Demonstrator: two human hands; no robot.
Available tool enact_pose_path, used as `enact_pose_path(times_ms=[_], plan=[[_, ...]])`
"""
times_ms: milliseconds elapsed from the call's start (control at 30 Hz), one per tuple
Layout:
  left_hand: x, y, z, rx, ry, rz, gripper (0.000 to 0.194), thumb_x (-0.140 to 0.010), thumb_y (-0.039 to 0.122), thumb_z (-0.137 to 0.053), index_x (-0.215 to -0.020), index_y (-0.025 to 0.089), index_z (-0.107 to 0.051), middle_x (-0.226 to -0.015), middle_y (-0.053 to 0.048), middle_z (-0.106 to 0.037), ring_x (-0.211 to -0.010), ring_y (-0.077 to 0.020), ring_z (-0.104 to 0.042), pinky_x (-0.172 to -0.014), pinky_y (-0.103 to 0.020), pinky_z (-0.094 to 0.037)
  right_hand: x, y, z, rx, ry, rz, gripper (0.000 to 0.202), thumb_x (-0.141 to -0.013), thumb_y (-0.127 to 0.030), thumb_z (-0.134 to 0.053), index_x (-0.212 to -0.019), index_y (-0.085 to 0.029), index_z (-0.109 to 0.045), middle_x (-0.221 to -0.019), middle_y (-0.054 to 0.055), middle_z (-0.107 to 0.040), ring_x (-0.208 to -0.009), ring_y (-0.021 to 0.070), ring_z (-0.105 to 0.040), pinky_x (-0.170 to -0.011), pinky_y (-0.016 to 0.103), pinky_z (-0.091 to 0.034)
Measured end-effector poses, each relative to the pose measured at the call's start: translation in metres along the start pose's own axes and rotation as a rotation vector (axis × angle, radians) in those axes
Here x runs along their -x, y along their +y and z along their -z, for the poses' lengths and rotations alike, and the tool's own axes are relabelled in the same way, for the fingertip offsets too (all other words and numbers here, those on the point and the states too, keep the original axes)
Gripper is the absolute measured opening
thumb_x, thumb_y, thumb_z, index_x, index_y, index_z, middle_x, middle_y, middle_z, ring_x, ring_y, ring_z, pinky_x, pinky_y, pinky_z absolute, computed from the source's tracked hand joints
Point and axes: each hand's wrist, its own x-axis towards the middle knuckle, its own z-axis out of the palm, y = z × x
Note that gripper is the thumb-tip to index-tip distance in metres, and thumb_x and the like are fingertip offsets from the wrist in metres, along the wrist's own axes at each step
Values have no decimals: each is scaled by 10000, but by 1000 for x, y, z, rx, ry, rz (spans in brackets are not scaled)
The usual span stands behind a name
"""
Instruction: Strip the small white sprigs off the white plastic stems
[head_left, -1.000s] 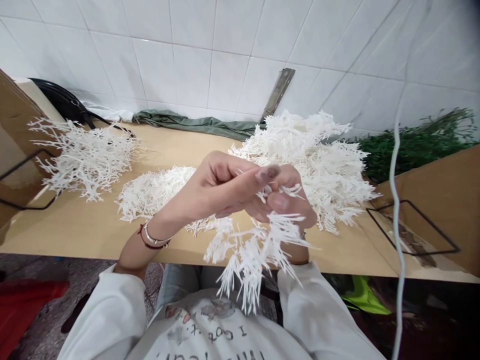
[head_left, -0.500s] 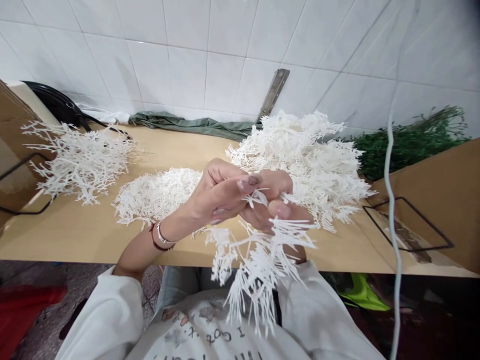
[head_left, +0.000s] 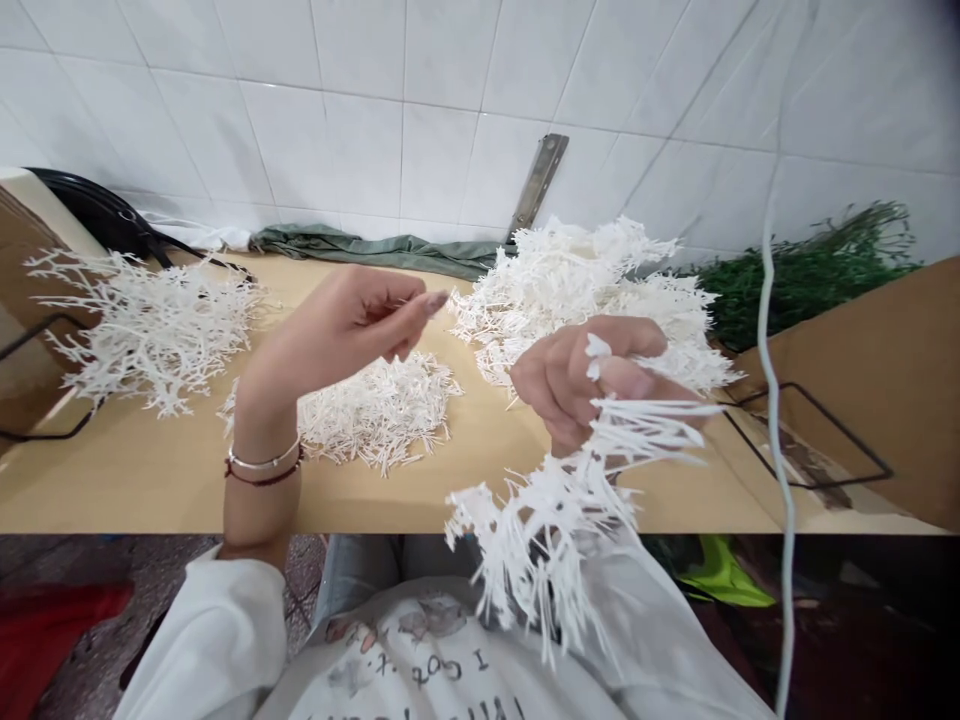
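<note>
My right hand (head_left: 600, 385) is closed on a white branching plastic sprig (head_left: 547, 520), which hangs down in front of my shirt. To the left, my left hand (head_left: 360, 320) is raised over the table with thumb and fingertips pinched; what they hold, if anything, is too small to name. Below it lies a low pile of small white pieces (head_left: 382, 410). A larger heap of white sprigs (head_left: 577, 290) sits behind my right hand. Another group of bare-looking white branches (head_left: 157, 325) lies at the table's left.
The tan table (head_left: 150, 500) meets a tiled wall, with green cloth (head_left: 375, 250) along its back. Green plants (head_left: 810, 280) stand at the right. A pale cable (head_left: 769, 300) hangs at the right, before a cardboard flap (head_left: 877, 350). A black bag (head_left: 90, 210) lies back left.
My hands, together before, have parted. The left moved left and up, its fingers pinched; the right moved right with the white sprig, uncovering more of the small pile.
</note>
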Motion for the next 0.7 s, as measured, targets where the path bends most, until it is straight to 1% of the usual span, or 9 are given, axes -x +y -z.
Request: enact_pose_path(times_ms=[33, 100, 167, 233, 300, 367, 533, 600, 700], plan=[[-3, -10, 5, -95, -67, 93, 404, -917, 407, -484, -592, 175, -548, -553, -3, -580, -511, -94, -508, -501, -231, -361, 0, 3, 0, -48, 50, 38, 550, -797, -424, -636, -454, -192, -274, -401, -79, -216, -330, 48, -241, -343, 222, -227], [-10, -31, 13, -277, -133, 278, 397, -903, 435, -470, -631, 180, -606, -628, -12, -641, -565, -110, -551, -537, -235, -360, 1, 9, 1, -78, 145, 84, 478, -794, -283, -649, -484, -185, -299, -440, -77, -227, -355, 45, -207, -363, 229, -183], [-16, -49, 17, -403, -169, 427, 366, -866, 449, -491, -668, 191, -658, -678, -15, -676, -586, -123, -566, -547, -242, -344, 4, 14, 2, -8, 191, 71, 442, -796, -248, -647, -509, -185, -317, -473, -72, -242, -380, 48, -189, -384, 240, -159], [-20, -62, 17, -489, -233, 520, 297, -817, 444, -535, -731, 216, -705, -710, -13, -696, -597, -135, -567, -549, -247, -326, 5, 17, 3, 59, 211, 66, 443, -796, -277, -656, -520, -187, -321, -487, -70, -247, -397, 53, -186, -398, 249, -146], [-22, -71, 16, -554, -311, 557, 230, -758, 426, -590, -800, 251, -734, -760, -4, -713, -624, -147, -569, -551, -246, -316, 5, 18, 2, 96, 212, 82, 444, -799, -299, -661, -530, -188, -325, -491, -69, -245, -405, 57, -199, -407, 252, -139], [-23, -74, 14, -581, -359, 566, 223, -720, 416, -619, -841, 276, -743, -819, 4, -724, -668, -160, -579, -558, -242, -319, 5, 18, -1, 111, 209, 99, 442, -805, -301, -659, -536, -187, -327, -496, -67, -248, -408, 59, -218, -413, 251, -145], [-24, -79, 12, -617, -375, 569, 258, -732, 393, -583, -903, 290, -746, -857, 7, -731, -725, -173, -603, -582, -239, -331, 6, 17, -7, 240, 229, 111, 426, -818, -269, -645, -520, -179, -355, -495, -59, -271, -428, 62, -216, -423, 251, -147], [-24, -82, 13, -626, -399, 571, 300, -736, 411, -582, -966, 288, -730, -916, 10, -733, -763, -180, -619, -597, -238, -339, 6, 17, -7, 288, 235, 121, 430, -809, -260, -651, -513, -176, -351, -499, -57, -261, -441, 63, -204, -429, 252, -142], [-23, -87, 15, -630, -436, 577, 449, -727, 480, -611, -1116, 264, -667, -1034, -6, -719, -854, -206, -636, -630, -240, -354, 5, 17, -7, 326, 231, 130, 448, -797, -243, -654, -509, -174, -318, -505, -58, -237, -461, 63, -184, -436, 251, -138]])
